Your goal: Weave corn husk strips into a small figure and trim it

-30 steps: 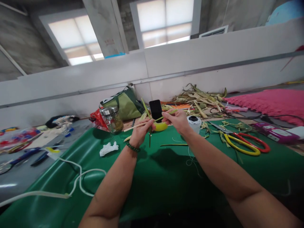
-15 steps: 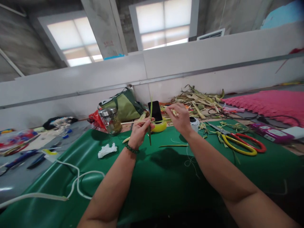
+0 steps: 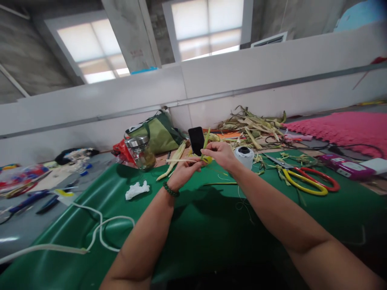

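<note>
Forearms enter from the lower edge of the frame, left and right, above a green mat. White cord lies looped at lower left. Beaded bracelet is on the left wrist. Loose stem and crumpled white tissue rest on the mat.

Left hand, centre frame, is nearly closed, fingertips pinching a pale strip that extends leftward. Right hand, just beside it, pinches a green strip tilted upward; whether the fingertips of both hands touch cannot be determined. Yellow object behind them is mostly hidden.

Scissors with red and yellow handles lie open, right of centre. White spool stands nearer the right hand. Beyond: lidded jar, dark phone, green bag, dried husks. Two windows occupy the top.
</note>
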A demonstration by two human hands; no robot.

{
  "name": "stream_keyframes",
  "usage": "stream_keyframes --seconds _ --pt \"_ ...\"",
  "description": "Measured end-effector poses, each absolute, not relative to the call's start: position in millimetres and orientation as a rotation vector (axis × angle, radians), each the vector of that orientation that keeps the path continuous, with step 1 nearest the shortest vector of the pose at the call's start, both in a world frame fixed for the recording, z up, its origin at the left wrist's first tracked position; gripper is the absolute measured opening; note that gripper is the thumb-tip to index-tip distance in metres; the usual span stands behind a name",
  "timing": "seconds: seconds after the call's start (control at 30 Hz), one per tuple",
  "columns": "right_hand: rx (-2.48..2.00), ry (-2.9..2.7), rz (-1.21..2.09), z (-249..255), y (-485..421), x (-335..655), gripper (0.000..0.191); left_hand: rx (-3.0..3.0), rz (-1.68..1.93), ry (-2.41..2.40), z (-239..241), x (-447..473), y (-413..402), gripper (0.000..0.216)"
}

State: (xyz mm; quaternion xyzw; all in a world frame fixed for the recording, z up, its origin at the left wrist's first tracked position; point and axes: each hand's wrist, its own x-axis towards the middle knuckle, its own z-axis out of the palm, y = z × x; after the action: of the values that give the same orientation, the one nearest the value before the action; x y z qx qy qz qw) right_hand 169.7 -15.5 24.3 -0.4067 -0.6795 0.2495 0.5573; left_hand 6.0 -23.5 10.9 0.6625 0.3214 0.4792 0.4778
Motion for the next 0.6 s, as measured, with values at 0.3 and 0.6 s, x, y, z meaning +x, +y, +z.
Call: stream_keyframes --seconds 0.3,0.6 --pt "-1.193 -1.736 0.12 22 -12 178 0.048 1.278 1.091 0.77 10 -2 -14 0.026" --pt "-0.962 -2.02 0.201 19 -19 166 0.011 1.707 1.036 0.895 9 3 -19 0.006"
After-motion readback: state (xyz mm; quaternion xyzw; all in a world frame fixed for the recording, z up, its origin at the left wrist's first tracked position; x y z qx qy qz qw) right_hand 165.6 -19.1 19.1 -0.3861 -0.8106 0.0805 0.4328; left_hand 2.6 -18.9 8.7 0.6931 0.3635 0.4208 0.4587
